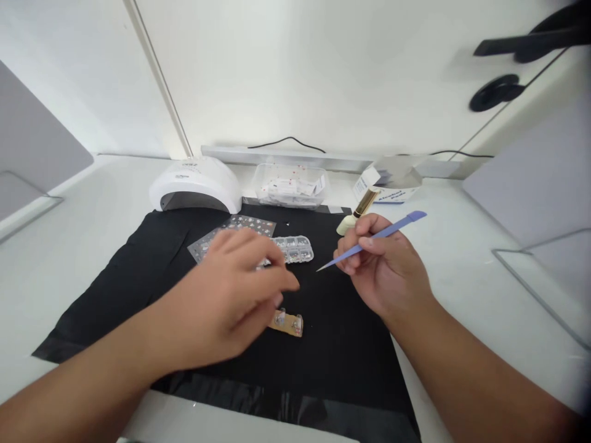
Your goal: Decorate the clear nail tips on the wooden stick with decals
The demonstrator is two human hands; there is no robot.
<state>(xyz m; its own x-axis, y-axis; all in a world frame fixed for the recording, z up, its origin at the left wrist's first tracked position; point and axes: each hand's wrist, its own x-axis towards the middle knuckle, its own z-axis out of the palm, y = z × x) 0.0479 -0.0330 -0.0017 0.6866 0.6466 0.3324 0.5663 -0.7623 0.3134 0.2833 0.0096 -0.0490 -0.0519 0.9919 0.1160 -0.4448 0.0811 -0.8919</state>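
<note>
My right hand (pixel 385 264) grips a purple cuticle stick (pixel 376 239) like a pen, its thin pale point aimed down and left over the black mat (pixel 341 344). My left hand (pixel 231 289) hovers over the mat with loosely bent fingers, thumb and index tips apart; nothing shows between them. Partly behind its fingers sits a clear compartment case (pixel 300 246) with small bits inside. Below the hand lies a tan strip (pixel 289 323) bearing small clear, decorated pieces; its left end is hidden. A sticker sheet (pixel 258 226) lies behind the left hand.
A white nail lamp (pixel 198 181) stands at back left, beside a clear plastic tub (pixel 290 187) of small packets. A pale nail polish bottle (pixel 346 224) with a gold cap is behind my right hand. An open alcohol pads box (pixel 397 187) stands at back right.
</note>
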